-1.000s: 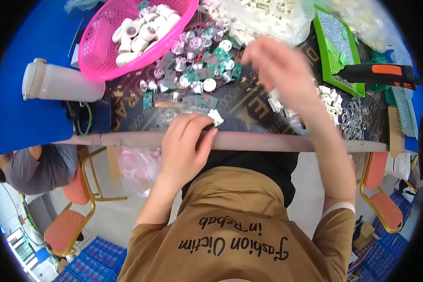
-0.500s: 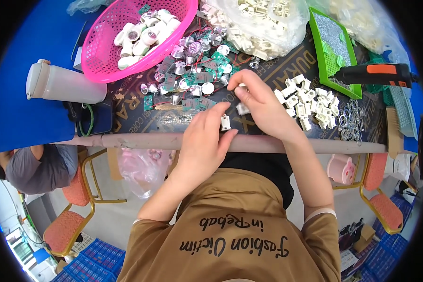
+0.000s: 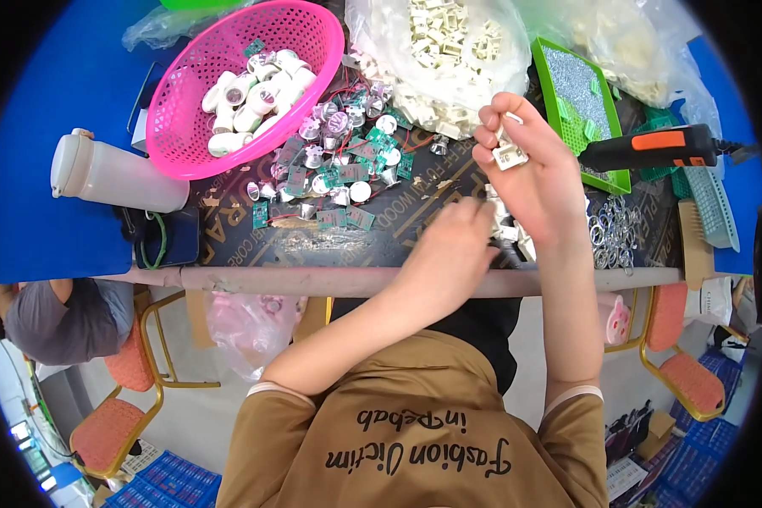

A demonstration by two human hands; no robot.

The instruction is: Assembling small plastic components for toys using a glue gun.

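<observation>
Raised over the right side of the table, my right hand (image 3: pixel 543 173) pinches a small white plastic housing (image 3: pixel 510 157) between thumb and fingers. My left hand (image 3: pixel 453 250) reaches across to the right, its fingertips at a pile of similar white plastic housings (image 3: pixel 525 244). Motion blurs those fingers, and whether they grip a piece is hidden. Both hands partly cover the pile. To the left lie green circuit boards (image 3: pixel 347 175) with red wires, mixed with silver reflector cups (image 3: pixel 337 124).
A pink basket (image 3: pixel 168 135) holds white lamp heads. Behind the hands is a clear bag (image 3: pixel 504 42) of white housings. A green tray (image 3: pixel 540 63) contains small silver pieces; a black-and-orange tool (image 3: pixel 652 148) crosses it. Metal rings (image 3: pixel 616 233) lie right, a white bottle (image 3: pixel 118 173) left.
My left hand has moved right to the pile of housings. My right hand has lifted away to the right, holding a white housing. The whole view has shifted slightly.
</observation>
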